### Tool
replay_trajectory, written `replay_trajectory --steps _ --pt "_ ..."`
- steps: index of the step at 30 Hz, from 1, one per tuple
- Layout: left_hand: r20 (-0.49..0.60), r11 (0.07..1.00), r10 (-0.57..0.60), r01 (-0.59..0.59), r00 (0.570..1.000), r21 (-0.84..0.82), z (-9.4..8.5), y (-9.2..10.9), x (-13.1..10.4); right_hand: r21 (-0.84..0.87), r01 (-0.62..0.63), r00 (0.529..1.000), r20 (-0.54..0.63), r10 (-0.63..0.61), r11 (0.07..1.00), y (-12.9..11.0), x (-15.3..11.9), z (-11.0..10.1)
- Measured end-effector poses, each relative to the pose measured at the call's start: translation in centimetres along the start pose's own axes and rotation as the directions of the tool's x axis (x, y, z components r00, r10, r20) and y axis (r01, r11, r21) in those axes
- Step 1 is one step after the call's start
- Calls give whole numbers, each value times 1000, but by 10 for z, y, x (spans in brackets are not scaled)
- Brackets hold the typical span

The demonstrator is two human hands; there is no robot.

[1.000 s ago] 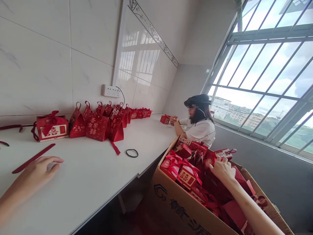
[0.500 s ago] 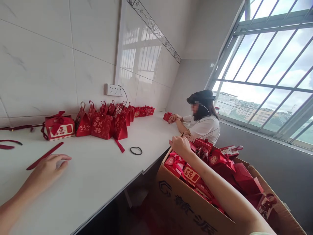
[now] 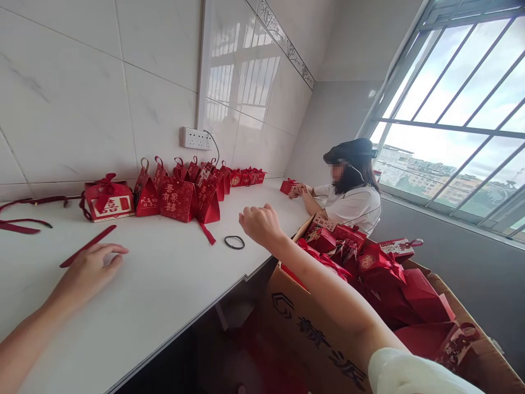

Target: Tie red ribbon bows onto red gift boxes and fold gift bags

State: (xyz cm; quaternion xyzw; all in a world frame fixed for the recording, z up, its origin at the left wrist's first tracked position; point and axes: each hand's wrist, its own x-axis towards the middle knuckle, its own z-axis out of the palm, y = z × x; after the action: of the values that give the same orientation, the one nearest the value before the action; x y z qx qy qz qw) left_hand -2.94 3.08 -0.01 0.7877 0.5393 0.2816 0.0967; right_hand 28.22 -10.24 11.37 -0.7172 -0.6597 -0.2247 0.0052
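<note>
On the white table (image 3: 164,290), my left hand (image 3: 92,271) lies with its fingers loosely spread, holding nothing, beside a dark red ribbon strip (image 3: 88,246). My right hand (image 3: 260,224) is raised over the table's right edge, its fingers curled in; whether anything is inside them is hidden. A black elastic loop (image 3: 234,242) lies on the tabletop left of it. Red gift boxes with ribbon loops stand in a group along the wall, among them a red box with a bow (image 3: 109,200) and a larger patterned one (image 3: 177,200).
An open cardboard box (image 3: 311,328) full of red gift boxes (image 3: 377,268) stands right of the table. A person in a white shirt (image 3: 355,205) sits at the far end, hands by a small red box (image 3: 289,186). A power strip (image 3: 197,139) hangs on the wall.
My right hand has moved left from above the cardboard box to over the table. The view has shifted slightly; my left hand keeps its place by the ribbon strip.
</note>
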Motion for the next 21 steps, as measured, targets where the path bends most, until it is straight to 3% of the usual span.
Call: replay_trajectory --steps 6,12,16,21 --pt "-7 1000 1 -1 1000 1 3 -4 -1 42 48 999 -16 -47 998 -16 10 0" --pt "20 999 -42 42 999 -16 0 2 -7 169 8 1000 3 -9 986 -28 36 20" --pt "-12 999 -29 29 1000 -25 0 -1 -6 422 -231 971 163 177 877 -2 56 52" --pt "-32 999 -38 37 999 -30 4 -4 -3 388 -472 876 305 373 792 53 60 101"
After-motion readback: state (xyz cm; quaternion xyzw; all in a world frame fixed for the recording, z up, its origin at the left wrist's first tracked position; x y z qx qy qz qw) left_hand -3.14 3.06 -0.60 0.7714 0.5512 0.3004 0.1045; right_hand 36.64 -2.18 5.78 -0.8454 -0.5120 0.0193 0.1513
